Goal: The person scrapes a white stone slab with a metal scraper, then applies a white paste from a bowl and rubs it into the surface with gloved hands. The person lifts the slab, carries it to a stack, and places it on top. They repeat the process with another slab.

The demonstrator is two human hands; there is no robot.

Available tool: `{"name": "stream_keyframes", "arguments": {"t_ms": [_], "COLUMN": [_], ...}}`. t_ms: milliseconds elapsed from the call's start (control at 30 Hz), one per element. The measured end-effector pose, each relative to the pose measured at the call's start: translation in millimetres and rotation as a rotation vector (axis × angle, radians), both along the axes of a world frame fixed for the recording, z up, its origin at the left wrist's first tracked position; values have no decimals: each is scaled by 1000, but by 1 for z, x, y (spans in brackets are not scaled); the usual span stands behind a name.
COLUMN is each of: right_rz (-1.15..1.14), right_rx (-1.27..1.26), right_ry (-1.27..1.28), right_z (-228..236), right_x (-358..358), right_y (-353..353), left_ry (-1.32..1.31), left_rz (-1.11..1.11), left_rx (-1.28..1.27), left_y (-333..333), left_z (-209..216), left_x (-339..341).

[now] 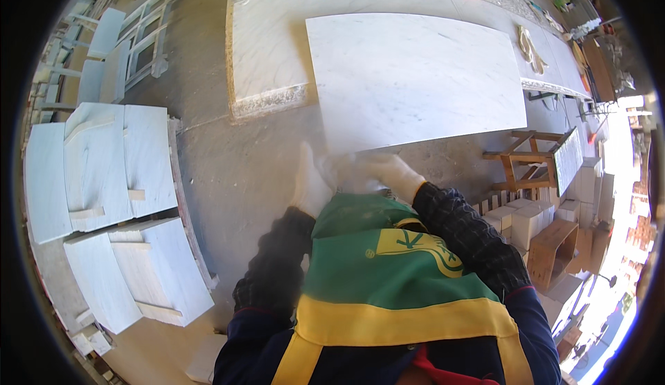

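Observation:
My left hand [312, 182], in a pale work glove, is raised in front of the apron. Its fingers look stretched out and point away from me. My right hand [388, 173], gloved too, reaches across toward it; motion smears its fingers. A pale blur lies between the hands, and I cannot make out whether it is a glove, a cloth or dust. Just beyond them is the near edge of a large white marble slab [419, 80] with faint grey veins. That slab lies askew on another pale stone slab [270, 38]. Neither hand plainly touches it.
Several cut marble panels [100, 163] rest on a rack at left, with wooden strips on them. At right stand a wooden stool-like frame [530, 160], stacked pale blocks [530, 222] and a wooden box [553, 253]. A pale strap [531, 49] lies on the far slab.

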State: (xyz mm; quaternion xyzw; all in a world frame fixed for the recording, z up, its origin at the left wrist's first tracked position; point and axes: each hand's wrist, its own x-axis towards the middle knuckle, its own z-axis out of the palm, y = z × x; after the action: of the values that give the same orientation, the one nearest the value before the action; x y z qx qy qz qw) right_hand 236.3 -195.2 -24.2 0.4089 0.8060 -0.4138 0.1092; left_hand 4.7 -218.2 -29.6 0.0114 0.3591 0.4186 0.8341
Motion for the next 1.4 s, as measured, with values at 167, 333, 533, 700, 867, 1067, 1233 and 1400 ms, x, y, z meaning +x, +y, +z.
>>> {"name": "stream_keyframes", "arguments": {"t_ms": [167, 333, 533, 700, 867, 1067, 1233, 1400], "right_rz": [-298, -50, 13, 3, -103, -137, -269, -652], "right_rx": [239, 579, 593, 935, 972, 920, 945, 982], "right_ry": [229, 81, 163, 228, 272, 254, 179, -123], "right_z": [89, 128, 121, 68, 34, 26, 26, 39], "right_x": [-47, -69, -76, -68, -67, -47, 42, 197], "right_y": [-15, 12, 29, 72, 142, 207, 234, 243], "left_ry": [-105, 102, -72, 125, 573, 1060, 1021, 1021], "left_rz": [-5, 10, -97, -102, -333, -364, -137, -114], "left_rx": [-13, -30, 177, -17, 320, 556, 294, 189], "left_y": [7, 9, 16, 17, 31, 30, 31, 28], "left_z": [30, 36, 8, 13, 9, -13, -17, -5], "left_x": [-5, 0, -16, -10, -16, -10, -2, 4]}}
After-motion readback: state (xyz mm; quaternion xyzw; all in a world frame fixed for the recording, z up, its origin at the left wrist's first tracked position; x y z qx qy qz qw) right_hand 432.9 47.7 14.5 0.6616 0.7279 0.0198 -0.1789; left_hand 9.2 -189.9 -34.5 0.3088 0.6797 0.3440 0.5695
